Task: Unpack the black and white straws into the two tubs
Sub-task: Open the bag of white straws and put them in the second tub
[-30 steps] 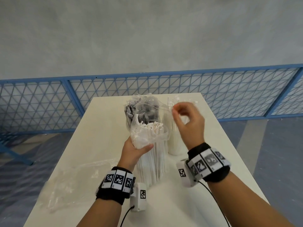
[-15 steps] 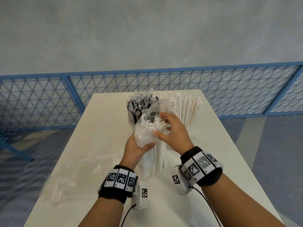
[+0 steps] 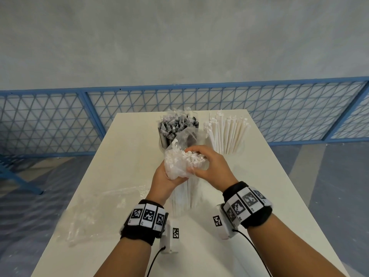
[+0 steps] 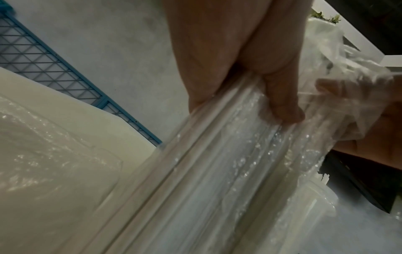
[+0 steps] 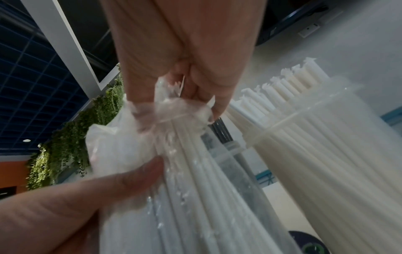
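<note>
A clear bag of white straws (image 3: 182,198) stands upright on the white table (image 3: 129,156). My left hand (image 3: 166,179) grips the bag just below its open mouth, the thumb (image 4: 282,106) pressing on the plastic. My right hand (image 3: 201,162) reaches into the mouth and its fingers (image 5: 195,82) curl round the tops of the white straws (image 5: 206,171). Behind them, black straws (image 3: 177,126) stand in the left tub (image 3: 161,145). More white straws (image 3: 227,132) fill the right tub (image 5: 304,116).
An empty crumpled clear bag (image 3: 95,212) lies on the table to the left of my left wrist. A blue mesh fence (image 3: 60,120) runs beyond the table's far edge, with a grey wall behind it. The table edges drop to the floor on both sides.
My right hand came down from above the tubs to the bag's mouth and closed on the straw tops. The left hand kept its hold on the bag.
</note>
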Demonstrator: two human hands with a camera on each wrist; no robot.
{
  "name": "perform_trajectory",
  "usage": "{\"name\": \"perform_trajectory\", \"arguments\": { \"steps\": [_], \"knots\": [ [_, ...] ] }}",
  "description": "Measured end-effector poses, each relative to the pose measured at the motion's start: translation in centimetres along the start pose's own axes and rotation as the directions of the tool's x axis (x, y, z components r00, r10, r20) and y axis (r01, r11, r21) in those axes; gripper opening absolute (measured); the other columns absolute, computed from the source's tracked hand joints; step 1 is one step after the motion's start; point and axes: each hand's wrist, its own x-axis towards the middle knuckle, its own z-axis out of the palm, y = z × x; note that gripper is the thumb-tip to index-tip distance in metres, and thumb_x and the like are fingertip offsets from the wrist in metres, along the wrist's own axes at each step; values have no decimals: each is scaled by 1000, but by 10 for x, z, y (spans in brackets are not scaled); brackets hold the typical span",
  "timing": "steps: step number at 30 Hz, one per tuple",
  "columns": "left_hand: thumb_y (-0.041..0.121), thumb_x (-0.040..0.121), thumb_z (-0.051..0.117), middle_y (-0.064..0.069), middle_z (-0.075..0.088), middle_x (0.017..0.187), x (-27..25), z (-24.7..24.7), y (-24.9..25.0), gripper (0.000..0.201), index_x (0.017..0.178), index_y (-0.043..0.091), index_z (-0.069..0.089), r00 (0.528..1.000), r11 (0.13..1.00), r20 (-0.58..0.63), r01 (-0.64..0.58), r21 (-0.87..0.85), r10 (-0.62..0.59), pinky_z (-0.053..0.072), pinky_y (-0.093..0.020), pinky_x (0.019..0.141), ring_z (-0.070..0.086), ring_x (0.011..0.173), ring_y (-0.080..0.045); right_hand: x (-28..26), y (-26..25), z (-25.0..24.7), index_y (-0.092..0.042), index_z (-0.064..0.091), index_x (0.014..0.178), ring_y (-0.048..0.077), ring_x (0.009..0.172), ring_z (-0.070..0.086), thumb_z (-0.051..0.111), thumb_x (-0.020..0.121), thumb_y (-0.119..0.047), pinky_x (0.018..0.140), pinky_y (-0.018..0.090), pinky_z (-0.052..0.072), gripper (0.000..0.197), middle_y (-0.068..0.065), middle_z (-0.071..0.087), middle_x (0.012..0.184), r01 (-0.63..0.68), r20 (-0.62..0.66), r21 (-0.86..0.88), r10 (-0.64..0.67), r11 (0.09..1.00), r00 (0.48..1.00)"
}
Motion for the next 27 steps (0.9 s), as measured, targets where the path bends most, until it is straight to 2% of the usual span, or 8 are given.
{"name": "perform_trajectory", "arguments": {
  "steps": [3,7,11,15,19,21,25,27],
  "knots": [
    [15,55,84,3,72,100,-1,-1,0,60,110,19,61,1000,1000,4,8,-1,-8,53,-21,76,68,97,-11,-1,2,7,-15,63,110,-6,95,53,79,69,-11,86,5,38,44,-7,60,104,2,-43,44,0,999,999],
    [11,57,80,4,71,101,-2,1,-1,55,108,23,60,1000,1000,12,18,16,-18,52,-20,75,67,95,-7,0,1,13,-16,62,115,7,98,52,82,66,-17,84,-1,33,54,-3,58,106,-32,-60,-7,31,999,998],
    [24,53,85,-2,69,111,-1,-1,0,73,120,13,57,1000,1000,16,21,19,-21,53,-25,82,66,103,-12,1,-3,15,-14,55,123,1,96,46,82,67,-17,80,-7,28,62,-12,54,109,-81,-42,-29,80,996,996],
    [32,46,83,-7,67,114,0,1,0,80,119,12,57,999,999,13,35,37,-36,53,-35,90,65,107,-20,-2,3,24,-15,52,118,5,98,52,83,62,-18,81,0,36,63,-5,57,111,-129,-138,37,133,991,981],
    [33,46,83,-9,67,115,0,3,-1,82,120,9,57,999,998,17,40,39,-41,53,-36,90,64,107,-22,-1,10,21,-7,61,110,11,93,52,83,64,-20,75,-2,35,53,-1,53,103,-150,-104,-13,148,989,983],
    [30,48,85,-5,68,113,0,4,-2,74,116,15,59,999,998,17,44,50,-45,54,-33,89,65,106,-18,-2,11,18,-8,61,107,8,90,54,83,65,-21,73,-1,37,48,-2,55,102,-174,-88,35,177,984,980],
    [1,64,82,1,67,109,1,6,-4,57,110,25,58,999,997,15,33,65,-34,54,-27,87,65,103,-14,-7,8,16,-12,62,104,-17,81,58,74,76,-16,69,-1,40,31,-10,63,91,-204,-103,220,230,954,968],
    [-4,67,77,5,67,108,1,7,-4,56,108,30,57,1000,998,18,24,66,-25,53,-23,85,65,99,-5,-7,4,14,-20,60,100,-16,83,59,70,79,-13,73,4,45,24,-13,63,92,-201,-146,330,261,922,954]
  ]
}}
